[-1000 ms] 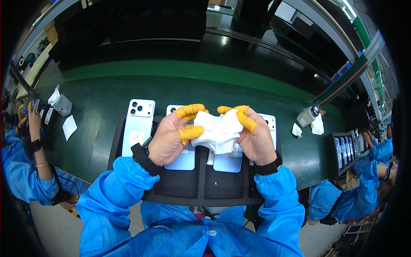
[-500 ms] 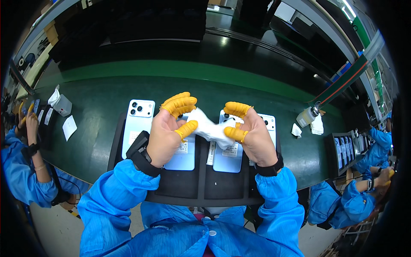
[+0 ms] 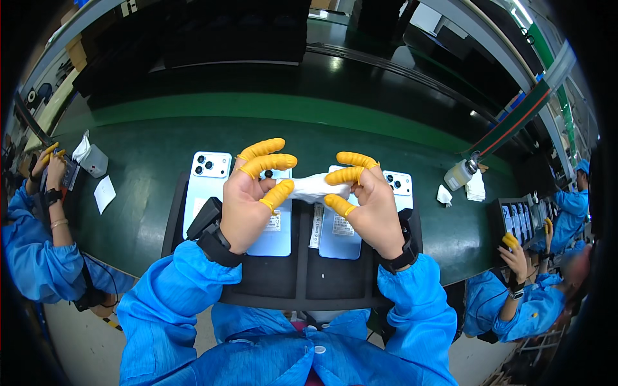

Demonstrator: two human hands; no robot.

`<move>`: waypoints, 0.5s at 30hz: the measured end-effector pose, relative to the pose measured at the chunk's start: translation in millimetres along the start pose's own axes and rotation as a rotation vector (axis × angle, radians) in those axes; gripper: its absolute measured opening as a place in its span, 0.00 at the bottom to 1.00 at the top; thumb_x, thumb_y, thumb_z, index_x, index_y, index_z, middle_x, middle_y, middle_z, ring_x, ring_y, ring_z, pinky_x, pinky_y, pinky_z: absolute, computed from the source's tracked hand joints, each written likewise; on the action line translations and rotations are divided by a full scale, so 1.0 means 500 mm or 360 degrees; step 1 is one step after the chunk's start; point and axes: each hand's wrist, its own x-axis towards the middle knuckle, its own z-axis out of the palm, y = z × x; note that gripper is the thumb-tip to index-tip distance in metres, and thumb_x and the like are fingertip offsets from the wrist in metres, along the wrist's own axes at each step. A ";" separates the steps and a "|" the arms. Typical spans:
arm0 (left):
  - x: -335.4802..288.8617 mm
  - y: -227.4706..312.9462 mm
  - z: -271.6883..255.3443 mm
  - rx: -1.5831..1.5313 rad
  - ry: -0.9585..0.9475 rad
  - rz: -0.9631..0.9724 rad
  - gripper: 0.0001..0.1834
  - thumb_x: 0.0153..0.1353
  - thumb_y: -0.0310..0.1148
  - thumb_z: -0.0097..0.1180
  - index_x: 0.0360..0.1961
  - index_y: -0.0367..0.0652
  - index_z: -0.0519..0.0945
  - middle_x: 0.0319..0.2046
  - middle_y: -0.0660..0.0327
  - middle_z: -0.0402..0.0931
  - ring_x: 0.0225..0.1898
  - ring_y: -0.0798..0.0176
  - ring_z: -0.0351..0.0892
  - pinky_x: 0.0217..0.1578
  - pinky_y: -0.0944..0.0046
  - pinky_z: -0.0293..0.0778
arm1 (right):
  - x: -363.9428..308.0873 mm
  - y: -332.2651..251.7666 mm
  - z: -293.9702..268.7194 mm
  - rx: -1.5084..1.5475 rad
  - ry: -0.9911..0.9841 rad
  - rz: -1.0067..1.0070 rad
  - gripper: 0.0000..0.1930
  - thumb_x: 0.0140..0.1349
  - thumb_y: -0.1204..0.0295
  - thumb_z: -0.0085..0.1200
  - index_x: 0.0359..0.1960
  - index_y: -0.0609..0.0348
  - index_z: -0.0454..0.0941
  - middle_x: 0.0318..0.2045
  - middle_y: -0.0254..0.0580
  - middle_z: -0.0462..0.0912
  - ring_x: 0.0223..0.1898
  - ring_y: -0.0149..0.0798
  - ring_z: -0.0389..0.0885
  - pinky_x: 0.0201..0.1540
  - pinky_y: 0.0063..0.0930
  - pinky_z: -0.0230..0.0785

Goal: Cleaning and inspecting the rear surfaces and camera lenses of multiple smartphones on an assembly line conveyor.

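Stretching a white cloth (image 3: 314, 187) between them, the two hands share one grip: the left hand (image 3: 248, 207) pinches its near end between thumb and bent finger, though the exact contact is partly hidden, and the right hand (image 3: 376, 207) grasps the other end between thumb and forefinger. Yellow finger covers (image 3: 281, 193) sheathe the tips, and the upper fingers of both hands stand clear of the fabric. Half a second ago the cloth sags in a crumpled bunch, and a second ago it spreads as a loose sheet; now it makes a slim, nearly level roll. That suggests the handling is all on the cloth itself, with no phone in either grip. Below the grip, in a dark tray (image 3: 335, 291), lie a pale blue phone (image 3: 270, 241) toward the left hand and another phone (image 3: 339, 246) toward the right. A third phone (image 3: 203, 186) lies outside the left hand, and a fourth phone (image 3: 403, 201) just beyond the right. Farther out to the right of the grip, well apart from it, stand a bottle (image 3: 459, 175) and a folded white wipe (image 3: 476, 188).
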 end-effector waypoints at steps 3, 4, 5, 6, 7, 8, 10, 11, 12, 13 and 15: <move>-0.001 -0.002 0.000 0.0010 -0.0002 0.0012 0.19 0.54 0.14 0.57 0.48 0.41 0.78 0.58 0.55 0.65 0.56 0.60 0.70 0.54 0.59 0.75 | 0.003 0.011 0.001 0.0063 0.0070 -0.0052 0.13 0.48 0.83 0.65 0.37 0.62 0.81 0.51 0.46 0.74 0.46 0.42 0.76 0.45 0.29 0.73; -0.001 -0.002 0.001 -0.0001 -0.0004 0.0016 0.20 0.54 0.14 0.58 0.48 0.41 0.78 0.58 0.55 0.65 0.56 0.60 0.70 0.54 0.59 0.75 | 0.003 0.013 -0.001 0.0062 0.0071 -0.0053 0.13 0.48 0.83 0.65 0.37 0.62 0.81 0.51 0.46 0.74 0.46 0.42 0.76 0.45 0.29 0.73; 0.000 -0.003 0.001 -0.0001 -0.0004 0.0018 0.20 0.54 0.14 0.58 0.48 0.41 0.78 0.58 0.55 0.65 0.56 0.60 0.70 0.54 0.59 0.75 | 0.004 0.014 -0.003 0.0098 0.0062 -0.0015 0.12 0.48 0.83 0.65 0.37 0.62 0.81 0.52 0.47 0.74 0.47 0.42 0.76 0.46 0.29 0.73; 0.000 -0.004 0.001 -0.0011 -0.0010 0.0014 0.19 0.54 0.14 0.57 0.48 0.40 0.78 0.58 0.55 0.66 0.55 0.60 0.71 0.54 0.59 0.75 | 0.005 0.015 -0.005 0.0133 0.0052 0.0022 0.12 0.49 0.83 0.65 0.37 0.62 0.81 0.52 0.47 0.74 0.48 0.42 0.76 0.47 0.29 0.72; 0.000 -0.004 0.001 -0.0022 -0.0017 0.0009 0.19 0.55 0.14 0.57 0.48 0.40 0.78 0.57 0.55 0.66 0.55 0.60 0.71 0.54 0.59 0.75 | 0.007 0.013 -0.008 0.0132 0.0053 0.0021 0.12 0.49 0.83 0.65 0.37 0.62 0.81 0.52 0.47 0.74 0.48 0.42 0.76 0.47 0.29 0.72; 0.000 -0.004 0.000 -0.0019 -0.0016 0.0010 0.19 0.55 0.14 0.57 0.48 0.40 0.78 0.57 0.55 0.66 0.55 0.60 0.71 0.54 0.59 0.75 | 0.009 0.009 -0.010 0.0003 0.0064 -0.0109 0.12 0.49 0.82 0.65 0.37 0.62 0.81 0.50 0.47 0.76 0.47 0.42 0.77 0.47 0.28 0.73; 0.000 -0.002 -0.003 -0.0078 -0.0014 -0.0082 0.18 0.55 0.15 0.58 0.48 0.38 0.78 0.57 0.55 0.66 0.53 0.60 0.72 0.56 0.58 0.74 | 0.014 0.007 -0.013 -0.0123 0.0074 -0.0239 0.12 0.50 0.82 0.65 0.37 0.62 0.81 0.48 0.47 0.77 0.46 0.41 0.77 0.47 0.28 0.73; 0.000 -0.002 -0.004 -0.0078 -0.0013 -0.0082 0.18 0.55 0.15 0.58 0.48 0.38 0.78 0.57 0.55 0.66 0.53 0.60 0.72 0.56 0.58 0.74 | 0.017 0.008 -0.016 0.0064 -0.0020 -0.0207 0.12 0.51 0.81 0.64 0.39 0.62 0.81 0.46 0.46 0.79 0.46 0.40 0.79 0.47 0.28 0.73; -0.001 -0.002 -0.006 -0.0072 -0.0051 -0.0155 0.18 0.56 0.17 0.57 0.49 0.38 0.77 0.57 0.55 0.67 0.53 0.60 0.73 0.56 0.58 0.73 | 0.018 0.008 -0.018 0.0252 -0.0115 -0.0174 0.12 0.53 0.80 0.64 0.40 0.63 0.80 0.43 0.45 0.81 0.45 0.40 0.80 0.48 0.27 0.73; -0.002 -0.002 -0.008 -0.0064 -0.0088 -0.0229 0.18 0.57 0.18 0.57 0.50 0.38 0.77 0.56 0.55 0.68 0.53 0.60 0.73 0.56 0.58 0.72 | 0.016 0.006 -0.019 0.0253 -0.0117 -0.0175 0.12 0.53 0.80 0.64 0.40 0.63 0.80 0.43 0.45 0.81 0.45 0.40 0.80 0.48 0.27 0.73; 0.000 -0.007 -0.010 -0.0082 -0.0185 -0.0302 0.18 0.59 0.21 0.56 0.52 0.38 0.76 0.55 0.56 0.70 0.52 0.60 0.73 0.55 0.60 0.71 | 0.009 -0.002 -0.023 0.0522 -0.0265 0.0039 0.14 0.56 0.78 0.63 0.44 0.64 0.79 0.41 0.44 0.82 0.44 0.39 0.81 0.49 0.27 0.73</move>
